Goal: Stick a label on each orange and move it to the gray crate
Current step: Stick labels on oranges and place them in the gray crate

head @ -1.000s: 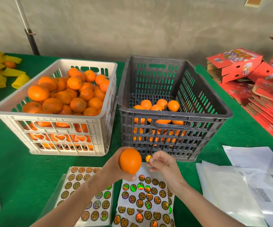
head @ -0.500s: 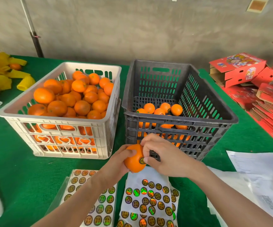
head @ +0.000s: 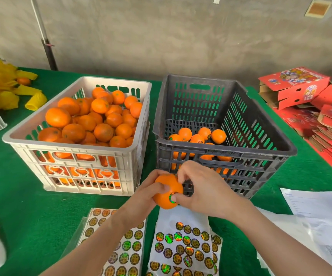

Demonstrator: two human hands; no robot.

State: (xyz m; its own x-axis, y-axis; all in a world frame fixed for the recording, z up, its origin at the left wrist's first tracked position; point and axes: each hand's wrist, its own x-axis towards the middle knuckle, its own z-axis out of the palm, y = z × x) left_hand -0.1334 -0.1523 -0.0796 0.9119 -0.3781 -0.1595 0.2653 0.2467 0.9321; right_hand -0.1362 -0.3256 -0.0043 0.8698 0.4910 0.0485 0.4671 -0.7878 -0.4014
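At lower centre of the frame, the left hand (head: 147,196) cups an orange (head: 164,186) in curled fingers while the right hand (head: 203,194) pinches it, thumb pressing a label (head: 172,196) onto the peel. The gray crate (head: 221,153) stands just above the fruit in the frame, on the green tabletop (head: 21,196). The right hand sits nearer its rim, so the drop looks like a short lift up and over.

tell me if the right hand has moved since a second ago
Yes. The right hand moved left and slightly up across the gray crate's front wall, onto the orange, thumb pressing the label.
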